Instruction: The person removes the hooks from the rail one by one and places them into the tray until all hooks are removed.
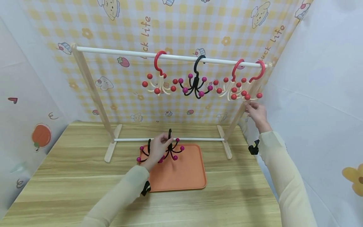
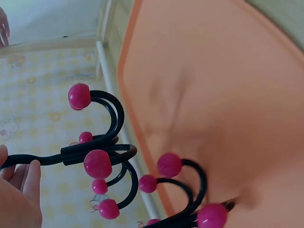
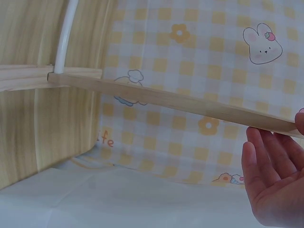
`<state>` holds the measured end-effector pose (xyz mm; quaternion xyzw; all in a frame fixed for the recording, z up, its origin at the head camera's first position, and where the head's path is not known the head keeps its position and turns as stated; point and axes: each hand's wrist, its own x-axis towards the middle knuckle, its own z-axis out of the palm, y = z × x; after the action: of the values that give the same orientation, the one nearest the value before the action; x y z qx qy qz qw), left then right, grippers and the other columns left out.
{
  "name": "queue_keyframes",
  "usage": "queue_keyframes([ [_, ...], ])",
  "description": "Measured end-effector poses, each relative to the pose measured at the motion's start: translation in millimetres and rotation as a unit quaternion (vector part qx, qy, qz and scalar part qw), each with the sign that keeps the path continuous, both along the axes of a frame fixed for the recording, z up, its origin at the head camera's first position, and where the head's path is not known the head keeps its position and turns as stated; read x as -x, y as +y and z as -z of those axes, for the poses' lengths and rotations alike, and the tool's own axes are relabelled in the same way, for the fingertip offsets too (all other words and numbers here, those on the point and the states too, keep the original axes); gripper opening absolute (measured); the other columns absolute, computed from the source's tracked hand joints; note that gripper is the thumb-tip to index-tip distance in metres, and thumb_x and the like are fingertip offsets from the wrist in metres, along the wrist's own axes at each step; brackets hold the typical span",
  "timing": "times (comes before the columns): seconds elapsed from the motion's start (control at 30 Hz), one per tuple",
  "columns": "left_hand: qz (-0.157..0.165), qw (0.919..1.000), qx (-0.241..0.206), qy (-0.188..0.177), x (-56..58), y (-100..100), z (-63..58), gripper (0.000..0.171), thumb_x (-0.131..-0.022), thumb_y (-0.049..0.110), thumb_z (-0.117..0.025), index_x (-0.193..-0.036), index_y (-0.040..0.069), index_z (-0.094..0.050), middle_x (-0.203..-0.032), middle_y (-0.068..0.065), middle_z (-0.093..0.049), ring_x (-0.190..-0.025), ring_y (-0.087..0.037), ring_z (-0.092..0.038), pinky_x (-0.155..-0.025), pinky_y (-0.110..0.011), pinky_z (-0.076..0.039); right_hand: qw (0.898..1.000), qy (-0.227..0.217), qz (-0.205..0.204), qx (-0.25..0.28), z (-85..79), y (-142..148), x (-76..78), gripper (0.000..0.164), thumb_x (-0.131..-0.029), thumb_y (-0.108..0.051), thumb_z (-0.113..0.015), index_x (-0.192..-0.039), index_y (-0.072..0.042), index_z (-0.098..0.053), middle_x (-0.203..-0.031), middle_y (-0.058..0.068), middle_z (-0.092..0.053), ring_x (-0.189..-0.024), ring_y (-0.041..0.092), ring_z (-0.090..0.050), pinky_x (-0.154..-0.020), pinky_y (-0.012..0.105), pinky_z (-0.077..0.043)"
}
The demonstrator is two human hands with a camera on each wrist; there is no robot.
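Observation:
My left hand (image 1: 159, 145) pinches a black multi-arm hook hanger (image 2: 95, 156) by its stem, holding it over the orange tray (image 1: 181, 176). Pink balls tip its curved arms. Beside it on the tray is a second black hook hanger (image 1: 149, 145), partly hidden by the left hand in the head view. At the rack's right side, my right hand (image 1: 257, 114) holds the wooden post (image 3: 190, 104) between thumb and fingers, just below a red-and-cream hook hanger (image 1: 249, 91).
From the rack's white top rail (image 1: 119, 53) hang another black hook hanger (image 1: 196, 83) and more red-and-cream ones, including one left of centre (image 1: 160, 82). The rack's left post (image 1: 92, 91) and lower white rail (image 1: 204, 139) stand behind the tray on the wooden table (image 1: 71, 176).

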<state>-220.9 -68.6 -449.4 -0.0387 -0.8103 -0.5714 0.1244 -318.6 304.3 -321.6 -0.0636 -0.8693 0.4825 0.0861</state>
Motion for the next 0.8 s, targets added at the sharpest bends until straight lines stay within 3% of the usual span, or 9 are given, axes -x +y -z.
queue_keyframes([
  [0.1,-0.008,0.9999,0.011,0.001,-3.1,2.0,7.5,0.012,-0.081,0.018,-0.065,-0.076,0.009,-0.06,-0.076,-0.001,-0.062,-0.075,-0.014,-0.059,-0.06,-0.029,-0.044,1.0,-0.001,0.0,0.002,-0.4,0.0,-0.5,0.058,-0.09,-0.04,-0.044,-0.126,0.005,-0.043,-0.118,0.024,-0.049,-0.102,0.032,-0.051,-0.077,0.037,-0.044],
  [0.3,-0.019,0.9997,0.011,0.01,-7.3,5.3,19.8,0.014,-0.081,0.017,-0.065,-0.074,0.009,-0.056,-0.074,0.0,-0.061,-0.076,-0.015,-0.06,-0.056,-0.029,-0.041,1.0,-0.001,0.002,0.001,-0.8,-0.3,-1.0,0.056,-0.09,-0.038,-0.044,-0.125,0.006,-0.043,-0.117,0.025,-0.05,-0.099,0.029,-0.053,-0.064,0.021,-0.045],
  [0.47,-0.024,0.9996,0.014,0.008,-9.0,5.8,29.9,0.013,-0.081,0.019,-0.065,-0.076,0.008,-0.059,-0.076,-0.002,-0.062,-0.074,-0.016,-0.059,-0.055,-0.029,-0.043,1.0,0.0,0.0,0.004,-1.1,-0.8,-0.7,0.055,-0.09,-0.037,-0.045,-0.125,0.006,-0.044,-0.117,0.025,-0.05,-0.097,0.027,-0.054,-0.059,0.016,-0.043],
  [0.8,-0.026,0.9994,0.024,0.007,-10.8,4.6,42.2,0.011,-0.08,0.014,-0.066,-0.073,0.009,-0.058,-0.072,-0.001,-0.062,-0.078,-0.017,-0.061,-0.058,-0.031,-0.045,1.0,-0.006,-0.005,0.012,-0.7,0.6,-1.3,0.058,-0.09,-0.039,-0.044,-0.127,0.005,-0.041,-0.119,0.024,-0.048,-0.104,0.034,-0.049,-0.076,0.032,-0.044],
])
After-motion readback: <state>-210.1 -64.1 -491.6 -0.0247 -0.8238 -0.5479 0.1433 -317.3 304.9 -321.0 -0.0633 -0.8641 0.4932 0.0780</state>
